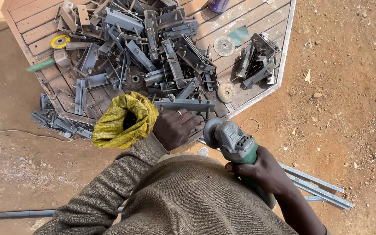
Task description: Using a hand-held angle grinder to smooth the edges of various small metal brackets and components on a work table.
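1. Fingers of your left hand (176,127) curled down on a grey metal bracket (183,105) at the wooden board's (257,17) near edge.
2. Your right hand (262,172) was clenched around the green angle grinder (233,143), disc just beside that bracket.
3. Step looked like grinding; next move called for steadying the bracket.

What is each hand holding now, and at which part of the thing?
The right hand holds the green angle grinder by its rear body. The left hand presses on a grey metal bracket at the table edge; a full grasp cannot be told.
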